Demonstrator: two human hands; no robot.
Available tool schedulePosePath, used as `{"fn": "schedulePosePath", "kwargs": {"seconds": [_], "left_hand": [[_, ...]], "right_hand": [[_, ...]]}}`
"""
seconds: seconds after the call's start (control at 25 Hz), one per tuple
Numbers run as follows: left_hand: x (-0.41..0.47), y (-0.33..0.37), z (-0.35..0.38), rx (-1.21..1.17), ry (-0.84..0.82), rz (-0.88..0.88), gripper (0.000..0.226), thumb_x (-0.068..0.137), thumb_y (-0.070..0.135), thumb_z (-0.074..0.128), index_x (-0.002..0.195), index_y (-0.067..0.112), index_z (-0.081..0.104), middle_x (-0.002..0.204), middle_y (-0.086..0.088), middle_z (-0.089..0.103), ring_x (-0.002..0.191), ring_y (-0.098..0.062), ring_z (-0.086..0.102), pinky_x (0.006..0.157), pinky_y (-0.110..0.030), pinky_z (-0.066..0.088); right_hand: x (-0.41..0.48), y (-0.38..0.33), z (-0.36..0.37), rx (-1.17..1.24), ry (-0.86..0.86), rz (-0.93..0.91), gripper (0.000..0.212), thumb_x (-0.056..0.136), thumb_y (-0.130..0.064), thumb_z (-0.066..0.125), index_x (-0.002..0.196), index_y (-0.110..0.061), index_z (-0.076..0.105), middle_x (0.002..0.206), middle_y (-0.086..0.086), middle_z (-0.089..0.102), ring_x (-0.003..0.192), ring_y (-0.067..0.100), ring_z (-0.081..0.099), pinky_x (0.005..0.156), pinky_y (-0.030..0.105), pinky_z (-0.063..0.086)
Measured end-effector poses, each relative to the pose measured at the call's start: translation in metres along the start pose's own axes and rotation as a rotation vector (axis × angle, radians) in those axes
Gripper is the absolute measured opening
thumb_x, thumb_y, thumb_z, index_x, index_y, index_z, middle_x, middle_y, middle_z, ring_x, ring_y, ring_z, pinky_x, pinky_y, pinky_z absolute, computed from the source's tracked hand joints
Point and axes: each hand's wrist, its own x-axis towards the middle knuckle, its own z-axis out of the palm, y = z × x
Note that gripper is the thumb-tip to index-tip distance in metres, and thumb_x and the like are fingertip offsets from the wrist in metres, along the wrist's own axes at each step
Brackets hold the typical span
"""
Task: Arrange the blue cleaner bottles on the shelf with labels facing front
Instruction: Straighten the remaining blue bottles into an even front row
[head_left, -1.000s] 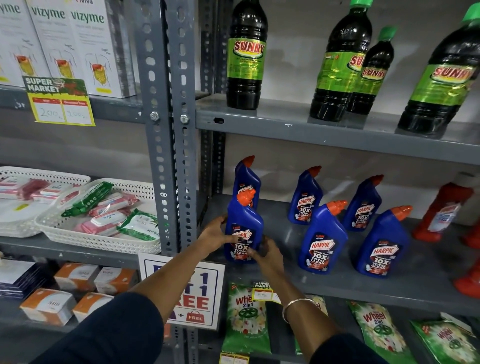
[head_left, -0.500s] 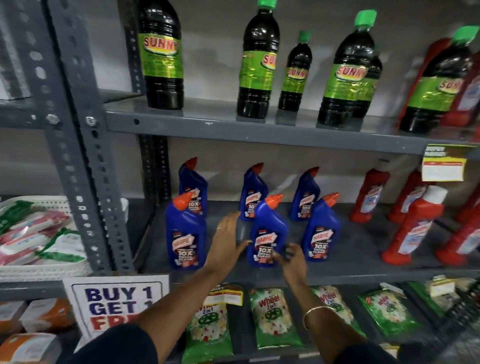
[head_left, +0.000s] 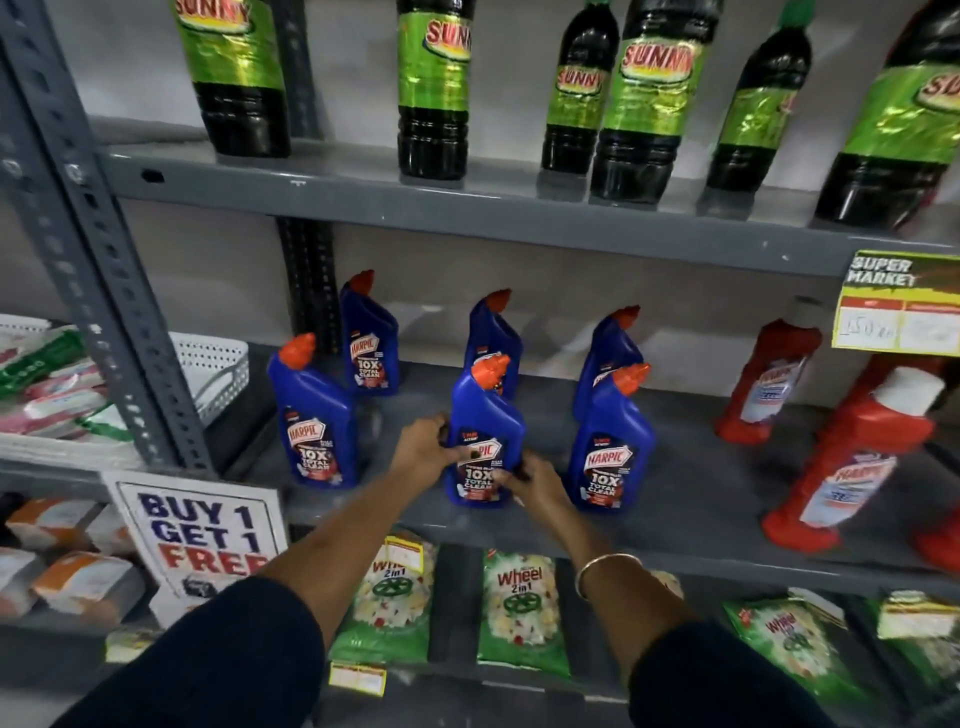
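Observation:
Several blue cleaner bottles with orange caps stand on the grey middle shelf (head_left: 691, 499) in two rows. The front middle bottle (head_left: 485, 415) is upright with its label towards me. My left hand (head_left: 423, 449) grips its left side and my right hand (head_left: 530, 483) holds its lower right side. The front left bottle (head_left: 314, 421) and front right bottle (head_left: 610, 447) stand free with labels forward. Behind them stand three more: back left bottle (head_left: 370, 343), back middle bottle (head_left: 493, 332), partly hidden, and back right bottle (head_left: 605, 348).
Red cleaner bottles (head_left: 857, 457) stand at the shelf's right. Dark green-labelled bottles (head_left: 434, 88) fill the shelf above, green detergent packets (head_left: 519, 608) the one below. A grey upright post (head_left: 98, 291), a "buy 1 get 1 free" sign (head_left: 200, 525) and white baskets (head_left: 208, 364) are at left.
Both hands left the front left bottle, moved right and closed on the front middle bottle. The camera swung right and came closer to the shelf.

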Motion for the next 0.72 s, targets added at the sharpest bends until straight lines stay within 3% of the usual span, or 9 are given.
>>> {"fn": "schedulePosePath", "kwargs": {"seconds": [0.2,0.36,0.72], "left_hand": [[-0.006,0.001,0.004,-0.019,0.024,0.000,0.039,0.066,0.010,0.076,0.101,0.004,0.060,0.103,-0.017,0.071,0.094,-0.028,0.067,0.088,-0.046,0.054],[-0.008,0.006,0.002,-0.050,-0.005,-0.017,0.040,0.070,0.008,0.073,0.107,0.006,0.058,0.109,-0.015,0.068,0.099,-0.027,0.065,0.089,-0.040,0.054],[-0.009,0.005,-0.001,-0.038,-0.019,-0.004,0.044,0.070,0.013,0.073,0.111,0.008,0.056,0.113,-0.014,0.067,0.102,-0.025,0.064,0.091,-0.040,0.054]], "right_hand": [[-0.007,0.000,-0.002,0.085,-0.025,0.009,0.040,0.079,-0.016,0.067,0.115,-0.005,0.054,0.114,0.019,0.065,0.100,0.026,0.061,0.087,0.040,0.051],[-0.012,-0.002,0.000,0.142,-0.001,0.048,0.040,0.080,-0.018,0.065,0.117,-0.009,0.053,0.116,0.016,0.064,0.107,0.028,0.060,0.094,0.049,0.050],[-0.015,-0.007,0.001,0.131,-0.010,0.060,0.042,0.081,-0.019,0.064,0.119,-0.007,0.050,0.120,0.015,0.061,0.110,0.028,0.058,0.094,0.044,0.050]]}}
